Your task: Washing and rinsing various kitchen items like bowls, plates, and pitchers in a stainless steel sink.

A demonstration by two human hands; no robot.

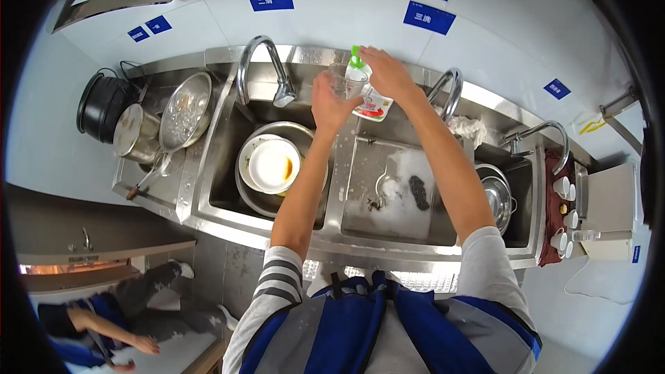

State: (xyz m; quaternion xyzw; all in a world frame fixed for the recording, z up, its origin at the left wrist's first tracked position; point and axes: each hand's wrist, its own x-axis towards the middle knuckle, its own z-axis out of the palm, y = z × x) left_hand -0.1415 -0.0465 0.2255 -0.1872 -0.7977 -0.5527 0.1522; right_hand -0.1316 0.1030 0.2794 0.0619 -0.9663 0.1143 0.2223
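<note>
My left hand [334, 99] holds a clear glass [347, 82] above the divider between two steel sinks. My right hand [385, 70] rests at the green pump top [357, 57] of a white soap bottle [375, 103]; its fingers partly hide the pump. In the left sink, white bowls [273, 166] are stacked inside a large metal basin [262, 206]; the top one has a brown stain. Foam, a dark scouring pad [419, 193] and dark scraps lie in the middle sink [363, 226].
Curved faucets [264, 41] rise behind the sinks. A steel wok [186, 111], a metal pot [136, 135] and a black pot [104, 106] stand left. Metal bowls [496, 200] sit in the right sink; white cups [559, 240] stand beyond. Another person [104, 322] is at lower left.
</note>
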